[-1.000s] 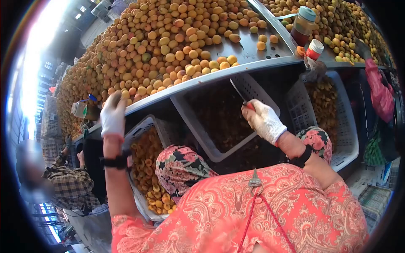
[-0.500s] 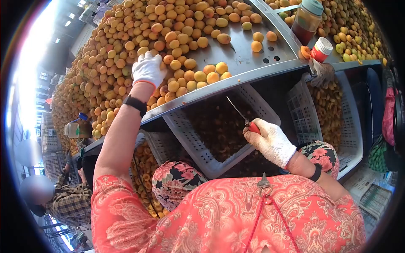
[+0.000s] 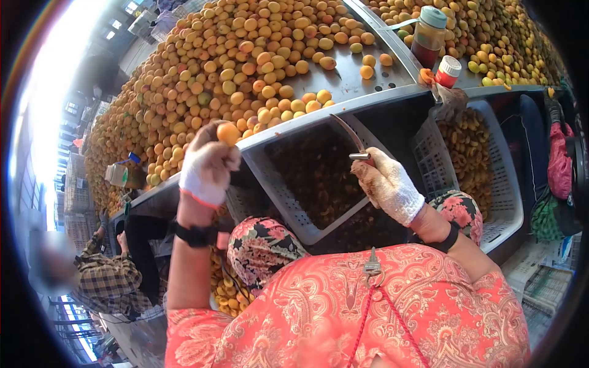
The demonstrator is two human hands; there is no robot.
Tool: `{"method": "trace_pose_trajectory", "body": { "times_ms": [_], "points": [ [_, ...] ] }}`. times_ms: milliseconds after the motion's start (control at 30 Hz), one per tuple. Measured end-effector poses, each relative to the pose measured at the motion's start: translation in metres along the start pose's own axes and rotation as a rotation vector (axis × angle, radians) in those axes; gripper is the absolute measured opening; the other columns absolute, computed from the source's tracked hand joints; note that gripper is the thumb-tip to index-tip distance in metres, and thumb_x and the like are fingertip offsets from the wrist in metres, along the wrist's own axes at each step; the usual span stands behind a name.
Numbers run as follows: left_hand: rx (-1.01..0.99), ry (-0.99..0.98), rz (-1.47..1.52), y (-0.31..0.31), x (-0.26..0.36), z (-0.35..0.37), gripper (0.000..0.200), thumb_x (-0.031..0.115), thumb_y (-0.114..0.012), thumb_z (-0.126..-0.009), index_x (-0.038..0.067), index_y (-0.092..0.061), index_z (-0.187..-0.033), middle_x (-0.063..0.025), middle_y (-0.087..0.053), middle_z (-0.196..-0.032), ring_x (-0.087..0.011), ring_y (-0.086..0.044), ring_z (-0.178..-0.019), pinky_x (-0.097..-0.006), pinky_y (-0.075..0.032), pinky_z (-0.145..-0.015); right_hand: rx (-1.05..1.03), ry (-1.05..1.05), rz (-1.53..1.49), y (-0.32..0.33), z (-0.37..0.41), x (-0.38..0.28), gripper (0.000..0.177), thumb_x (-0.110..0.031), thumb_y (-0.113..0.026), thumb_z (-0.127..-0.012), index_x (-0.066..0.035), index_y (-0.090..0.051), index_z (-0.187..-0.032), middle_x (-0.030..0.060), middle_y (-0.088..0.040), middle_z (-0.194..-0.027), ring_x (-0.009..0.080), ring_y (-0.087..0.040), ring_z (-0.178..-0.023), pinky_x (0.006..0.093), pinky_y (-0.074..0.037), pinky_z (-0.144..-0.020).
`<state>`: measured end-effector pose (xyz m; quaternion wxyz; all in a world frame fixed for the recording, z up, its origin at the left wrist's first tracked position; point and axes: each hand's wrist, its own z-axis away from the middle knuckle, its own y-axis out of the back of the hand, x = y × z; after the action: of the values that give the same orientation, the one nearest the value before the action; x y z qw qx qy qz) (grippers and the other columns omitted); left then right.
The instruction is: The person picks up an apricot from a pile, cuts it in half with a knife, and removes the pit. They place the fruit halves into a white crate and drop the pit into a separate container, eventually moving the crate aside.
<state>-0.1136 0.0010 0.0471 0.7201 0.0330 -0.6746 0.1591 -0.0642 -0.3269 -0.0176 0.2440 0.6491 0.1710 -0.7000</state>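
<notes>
My left hand (image 3: 208, 162), in a white glove with a soiled palm, holds one orange apricot (image 3: 227, 134) in its fingertips near the front edge of the metal table. A large heap of apricots (image 3: 202, 80) covers the table behind it. Gloved as well, my right hand (image 3: 388, 184) is closed around a knife (image 3: 351, 136). Its thin curved blade points up and away from me, over a grey plastic crate (image 3: 319, 232). Dark, small pieces lie deep inside that crate, too shaded to make out.
Right of it, another crate (image 3: 512, 202) holds cut apricot pieces (image 3: 467, 156). A lidded jar of dark liquid (image 3: 429, 38), a red-and-white bottle (image 3: 448, 72) and a dirty glove (image 3: 452, 103) sit along the table's metal rim (image 3: 374, 99). At left, a person in a checked shirt (image 3: 110, 276) sits nearby.
My left hand has come off the heap toward me, now with an apricot in its fingers. The right hand has turned the knife slightly and moved a little up and left.
</notes>
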Motion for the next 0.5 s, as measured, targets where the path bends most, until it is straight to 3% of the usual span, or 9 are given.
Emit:
{"method": "trace_pose_trajectory", "body": {
  "times_ms": [67, 133, 167, 200, 333, 500],
  "points": [
    [-0.047, -0.014, 0.168, -0.024, -0.012, 0.039, 0.052, 0.005, -0.056, -0.081, -0.005, -0.049, -0.132, -0.0089, -0.057, -0.098, -0.0174, -0.055, -0.073, -0.0285, -0.044, -0.064, -0.077, 0.025, -0.013, -0.012, 0.010, -0.015, 0.022, -0.022, -0.055, -0.100, 0.000, -0.056, -0.101, 0.0054, -0.058, -0.074, 0.0115, -0.055, -0.067, 0.0280, -0.046, -0.061],
    [-0.092, -0.028, 0.280, -0.043, -0.023, 0.065, 0.050, 0.008, -0.064, -0.084, -0.002, -0.052, -0.131, -0.0098, -0.061, -0.103, -0.0198, -0.062, -0.081, -0.0306, -0.049, -0.069, -0.174, 0.078, 0.014, -0.027, 0.023, -0.033, 0.021, -0.021, -0.055, -0.100, 0.000, -0.055, -0.102, 0.0068, -0.062, -0.073, 0.0140, -0.059, -0.066, 0.0304, -0.048, -0.060],
    [-0.075, -0.026, 0.347, -0.055, -0.025, 0.075, 0.049, 0.009, -0.069, -0.084, -0.001, -0.054, -0.129, -0.0102, -0.064, -0.104, -0.0210, -0.066, -0.084, -0.0312, -0.052, -0.070, -0.152, 0.254, 0.033, -0.036, 0.026, -0.022, 0.019, -0.020, -0.056, -0.100, 0.000, -0.054, -0.100, 0.0086, -0.064, -0.074, 0.0164, -0.063, -0.066, 0.0316, -0.049, -0.060],
    [-0.082, -0.030, 0.390, -0.063, -0.026, 0.083, 0.046, 0.009, -0.070, -0.085, -0.001, -0.057, -0.127, -0.0088, -0.065, -0.105, -0.0211, -0.067, -0.088, -0.0322, -0.055, -0.074, -0.158, 0.257, 0.094, -0.041, 0.033, -0.033, 0.019, -0.019, -0.056, -0.100, -0.001, -0.053, -0.098, 0.0103, -0.064, -0.073, 0.0193, -0.064, -0.066, 0.0328, -0.049, -0.059],
    [-0.101, -0.098, 0.386, -0.086, -0.026, 0.103, 0.046, 0.007, -0.069, -0.085, -0.001, -0.056, -0.128, -0.0106, -0.066, -0.108, -0.0224, -0.069, -0.089, -0.0325, -0.056, -0.076, -0.109, 0.362, 0.231, -0.053, 0.051, -0.048, 0.019, -0.018, -0.059, -0.099, -0.001, -0.050, -0.095, 0.0145, -0.063, -0.069, 0.0275, -0.067, -0.064, 0.0359, -0.049, -0.057],
    [-0.051, -0.144, 0.264, -0.099, -0.011, 0.115, 0.044, 0.002, -0.066, -0.085, -0.001, -0.055, -0.128, -0.0114, -0.065, -0.108, -0.0217, -0.069, -0.092, -0.0338, -0.057, -0.082, -0.118, 0.309, 0.307, -0.052, 0.065, -0.067, 0.020, -0.020, -0.060, -0.099, -0.001, -0.051, -0.096, 0.0174, -0.062, -0.068, 0.0325, -0.067, -0.065, 0.0392, -0.048, -0.056]
  ]
}}
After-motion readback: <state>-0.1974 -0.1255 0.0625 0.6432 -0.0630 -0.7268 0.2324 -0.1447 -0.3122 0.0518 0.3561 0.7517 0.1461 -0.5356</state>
